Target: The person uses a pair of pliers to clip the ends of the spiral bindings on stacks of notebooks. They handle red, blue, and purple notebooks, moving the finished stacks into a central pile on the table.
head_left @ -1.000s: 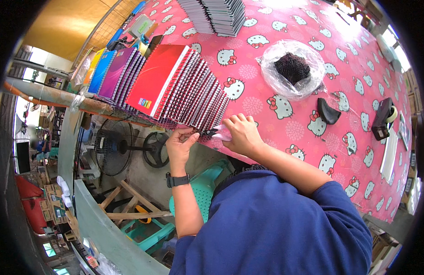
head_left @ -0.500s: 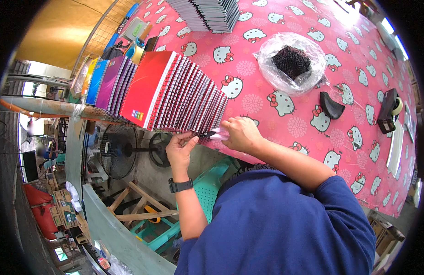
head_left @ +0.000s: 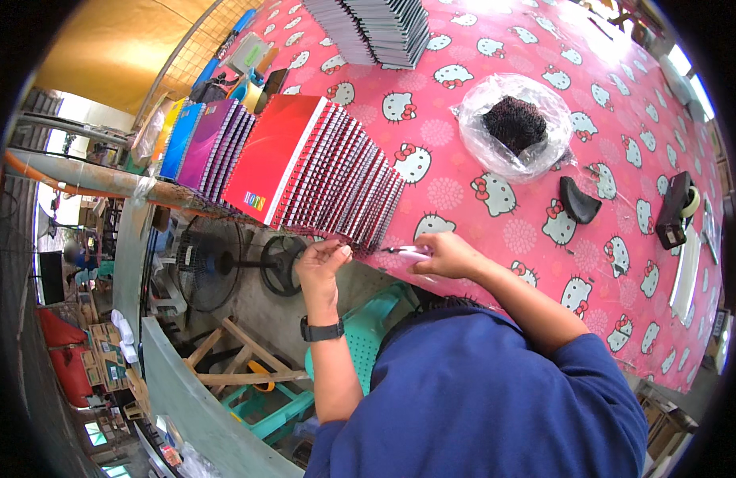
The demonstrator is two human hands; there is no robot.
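A row of red spiral notebooks (head_left: 274,163) leans along the left edge of the table, coil edges toward the right. At the near end of these coils is my left hand (head_left: 322,267), its thumb and fingertips pinched together; whatever lies between them is too small to make out. My right hand (head_left: 448,255) is closed around the pale pink handles of small pliers (head_left: 406,250). Their dark tip points left toward the notebooks, a short gap away from them and from my left fingertips.
Purple notebooks (head_left: 211,147) and blue ones (head_left: 181,142) stand beyond the red row. A clear plastic bag (head_left: 471,131) holds black coils. Farther off is a notebook stack (head_left: 404,36); a black curved piece (head_left: 579,201) and tape dispenser (head_left: 672,211) lie rightward. Below sits a green chair (head_left: 364,334).
My right hand has drawn the pliers back to the right, away from the coils. My left hand stays pinched at the notebooks' near end. The whole view has shifted slightly.
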